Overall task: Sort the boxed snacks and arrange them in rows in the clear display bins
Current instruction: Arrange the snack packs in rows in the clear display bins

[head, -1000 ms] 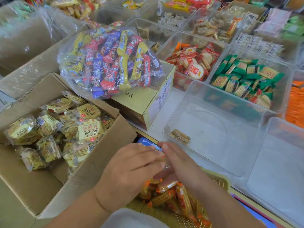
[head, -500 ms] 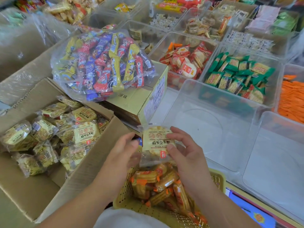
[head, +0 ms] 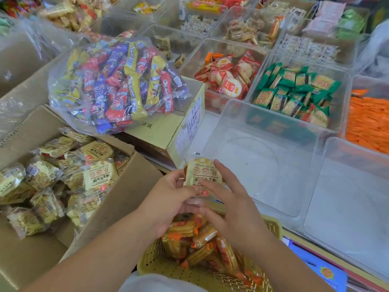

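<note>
Snack packet (head: pixel 200 175), pale yellow with red seals and printed characters, sits between both hands above the near edge of the counter, just in front of the empty clear display bin (head: pixel 261 165). Left hand (head: pixel 168 199) grips the packet's lower left side, thumb on the front face. Right hand (head: pixel 231 199) has its fingers spread, with fingertips resting on the packet's right edge and face. Directly below the hands, a yellow perforated basket (head: pixel 155 258) holds orange-trimmed wafer packets (head: pixel 197 241). To the left, an open cardboard carton (head: pixel 117 199) contains many matching yellow packets (head: pixel 99 175) lying in a loose heap. Behind the carton, a closed yellow box (head: pixel 164 131) supports a clear bag of mixed red, blue and yellow snack bars (head: pixel 117 85); this box stands just beside the empty bin's left wall. A second empty clear bin (head: pixel 353 207) adjoins the first on the right. Farther back, bins hold red rice cracker packs (head: pixel 227 76), green biscuit packs (head: pixel 294 91) and orange packets (head: pixel 368 121).
</note>
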A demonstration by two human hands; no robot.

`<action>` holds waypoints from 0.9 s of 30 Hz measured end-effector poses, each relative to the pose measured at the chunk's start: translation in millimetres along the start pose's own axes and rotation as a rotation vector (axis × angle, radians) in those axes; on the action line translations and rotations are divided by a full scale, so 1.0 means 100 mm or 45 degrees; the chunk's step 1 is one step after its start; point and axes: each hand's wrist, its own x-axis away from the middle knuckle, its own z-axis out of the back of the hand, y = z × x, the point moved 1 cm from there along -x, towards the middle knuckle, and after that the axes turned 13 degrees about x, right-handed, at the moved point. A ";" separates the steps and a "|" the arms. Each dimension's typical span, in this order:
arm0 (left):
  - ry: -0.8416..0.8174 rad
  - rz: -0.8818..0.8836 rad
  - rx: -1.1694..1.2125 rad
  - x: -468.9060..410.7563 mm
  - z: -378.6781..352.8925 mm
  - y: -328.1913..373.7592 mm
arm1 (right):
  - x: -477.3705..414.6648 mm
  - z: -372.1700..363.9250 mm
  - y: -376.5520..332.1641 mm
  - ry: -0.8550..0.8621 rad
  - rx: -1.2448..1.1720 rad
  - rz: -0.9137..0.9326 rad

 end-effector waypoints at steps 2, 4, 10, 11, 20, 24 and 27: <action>-0.054 0.069 -0.019 -0.10 -0.06 0.03 | -0.02 0.02 0.08 -0.110 -0.033 -0.012; -0.132 0.140 -0.065 -0.20 -0.13 0.05 | -0.05 0.04 0.20 -0.115 -0.077 -0.034; 0.018 -0.178 -0.774 -0.54 -0.21 0.01 | -0.27 0.22 0.72 0.111 -0.100 -0.319; 0.017 -0.252 -0.969 -0.59 -0.17 -0.01 | -0.33 0.23 0.83 0.100 -0.089 -0.381; -0.172 -0.090 -1.758 -0.74 0.04 -0.26 | -0.89 -0.15 1.44 -0.322 0.075 -0.587; -0.185 -0.120 -1.843 -0.73 0.06 -0.26 | -1.03 -0.38 1.51 -0.561 0.237 -0.572; -0.181 -0.149 -1.961 -0.71 0.05 -0.24 | -1.08 -0.50 1.51 -0.773 0.399 -0.545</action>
